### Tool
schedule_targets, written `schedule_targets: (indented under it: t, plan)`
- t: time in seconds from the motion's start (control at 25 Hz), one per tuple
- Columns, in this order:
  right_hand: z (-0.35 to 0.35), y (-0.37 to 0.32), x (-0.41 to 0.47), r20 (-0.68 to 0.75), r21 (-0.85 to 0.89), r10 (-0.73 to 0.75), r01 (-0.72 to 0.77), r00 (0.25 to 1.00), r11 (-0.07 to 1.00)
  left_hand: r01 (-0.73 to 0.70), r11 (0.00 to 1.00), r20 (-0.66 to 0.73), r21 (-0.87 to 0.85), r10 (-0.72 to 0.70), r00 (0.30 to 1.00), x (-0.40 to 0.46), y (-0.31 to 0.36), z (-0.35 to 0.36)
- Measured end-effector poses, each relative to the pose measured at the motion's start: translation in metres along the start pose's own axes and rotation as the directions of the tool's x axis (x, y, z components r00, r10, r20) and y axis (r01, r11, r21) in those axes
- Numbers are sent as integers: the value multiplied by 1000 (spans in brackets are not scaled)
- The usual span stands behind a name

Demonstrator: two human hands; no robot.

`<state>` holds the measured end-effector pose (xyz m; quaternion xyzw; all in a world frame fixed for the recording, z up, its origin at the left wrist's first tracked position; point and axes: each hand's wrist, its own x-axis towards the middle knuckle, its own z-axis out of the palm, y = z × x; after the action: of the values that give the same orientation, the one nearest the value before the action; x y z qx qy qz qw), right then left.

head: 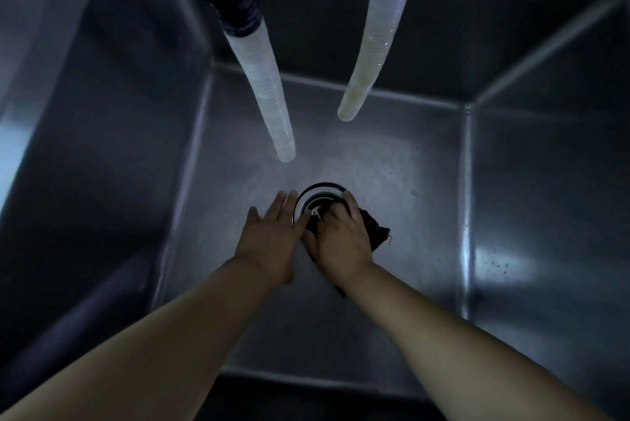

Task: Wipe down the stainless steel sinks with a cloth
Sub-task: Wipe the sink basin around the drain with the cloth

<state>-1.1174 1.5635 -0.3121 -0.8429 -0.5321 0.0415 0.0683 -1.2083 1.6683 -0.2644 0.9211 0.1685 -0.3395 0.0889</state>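
I'm looking straight down into one deep stainless steel sink point(392, 155). The basin is dim, with glare on the floor around the drain. Inside it are both forearms, a dark cloth, the drain fitting and the ends of two hoses.

Two ribbed translucent hoses hang in from above. The left hose point(269, 93) has a black collar at its top and ends lower, just behind the drain. The right hose point(371, 49) is yellowish and ends higher, well apart from the floor.

The drain point(318, 197) sits mid-floor: a dark ring with a strainer inside. Only the far arc of the ring shows; the near part is covered by the hands and the cloth.

The left hand point(272, 233) lies flat on the sink floor just left of the drain. Its fingers are straight and together, tips at the ring's left edge, holding nothing.

The right hand point(339, 236) is curled over the cloth point(376, 233), pressing it onto the drain's near-right edge. Fingertips reach over the ring. The cloth bunches under the palm, with a corner sticking out right of the knuckles and a scrap showing below the wrist. Thumb side touches the left hand.
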Motion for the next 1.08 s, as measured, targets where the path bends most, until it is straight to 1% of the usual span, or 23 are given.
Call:
schedule_targets:
  t: [0.08, 0.16, 0.24, 0.32, 0.44, 0.52, 0.64, 0.72, 0.8, 0.84, 0.92, 1.0, 1.08]
  plan:
    - [4, 8, -4, -33, 106, -10, 14, 999, 994, 3, 1000, -3, -10, -3, 1000, 1, -1, 1]
    - [4, 15, -8, 1, 133, -57, 56, 998, 989, 6, 1000, 4, -21, -6, 1000, 1, -2, 1]
    - [1, 17, -8, 45, 134, -90, 83, 995, 987, 12, 1000, 6, -25, -12, 1000, 1, 0, 0]
    - [0, 18, -7, 55, 129, -96, 88, 994, 988, 21, 1000, 2, -14, -21, 1000, 2, 1, -1]
    - [3, 17, -9, 84, 68, -94, 88, 992, 994, 23, 1000, 10, -12, -23, 1000, 2, 2, -1]
    - [5, 15, -10, 99, 38, -74, 71, 992, 997, 30, 1000, 19, -7, -30, 999, 2, 3, -2]
    - [3, 11, -19, 80, 44, -24, 21, 996, 999, 34, 999, 24, 8, -34, 999, 1, 4, -2]
    - [1, 6, -36, 90, 54, 14, -19, 996, 998, 33, 999, 27, 21, -34, 999, 0, 5, -3]
    - [1, 1, -63, 121, 63, 13, -21, 993, 998, 38, 999, 39, 19, -39, 998, 0, 6, -4]
    - [1, 0, -77, 139, 58, -16, 8, 990, 998, 38, 999, 43, 16, -39, 998, 0, 6, -5]
    - [-1, 8, -95, 167, 24, -121, 119, 978, 993, 41, 999, 32, 18, -41, 999, -1, 7, -6]
    - [-3, 28, -94, 175, -10, -243, 248, 954, 969, 44, 999, 29, 24, -45, 999, -2, 8, -9]
    - [-5, 51, -82, 189, -30, -292, 302, 938, 953, 45, 999, 31, 24, -46, 998, -2, 8, -10]
